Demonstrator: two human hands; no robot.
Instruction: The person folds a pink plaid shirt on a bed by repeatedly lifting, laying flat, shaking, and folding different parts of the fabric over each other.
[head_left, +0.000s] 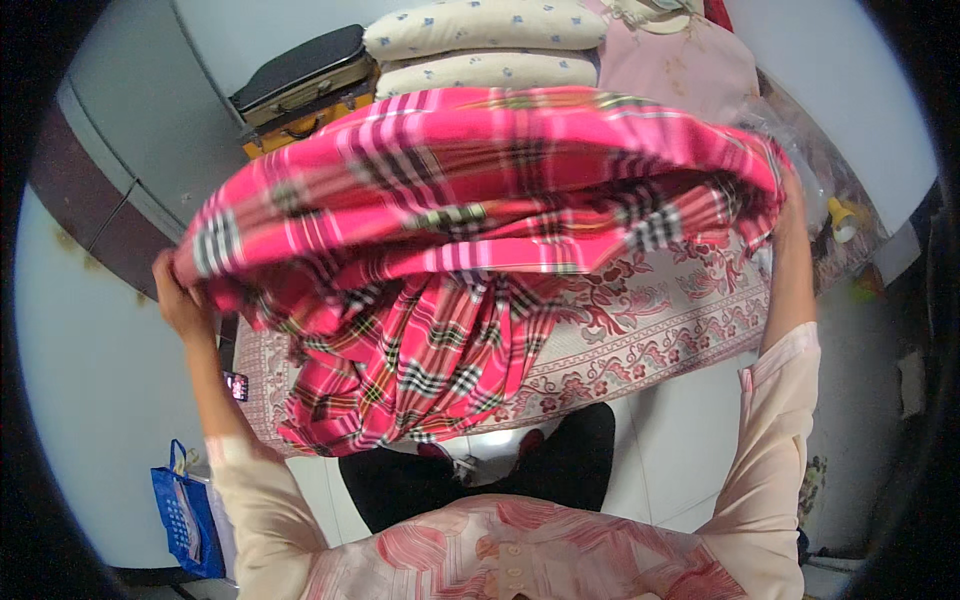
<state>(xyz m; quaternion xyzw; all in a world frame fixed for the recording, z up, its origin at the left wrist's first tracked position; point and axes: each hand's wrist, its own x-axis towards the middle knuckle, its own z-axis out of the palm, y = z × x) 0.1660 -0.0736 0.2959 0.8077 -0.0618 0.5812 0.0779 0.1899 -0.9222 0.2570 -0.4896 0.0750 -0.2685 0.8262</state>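
A large pink plaid cloth (450, 202) with black, white and yellow stripes is stretched between my two hands, its upper part bulging and slightly blurred. My left hand (180, 292) grips its left end, with the arm reaching far out. At the right end my right hand (787, 187) is closed on the cloth, the fingers partly hidden by the fabric. The lower part of the cloth hangs in gathered folds over the near edge of a surface covered with a red and white floral spread (645, 322).
Behind the cloth stand folded white bedding with blue flowers (487, 30), a black case (300, 71) on a yellow case (300, 127), and a pink item (675, 67). A small yellow lamp (844, 221) is at right. A blue bag (187, 517) hangs lower left.
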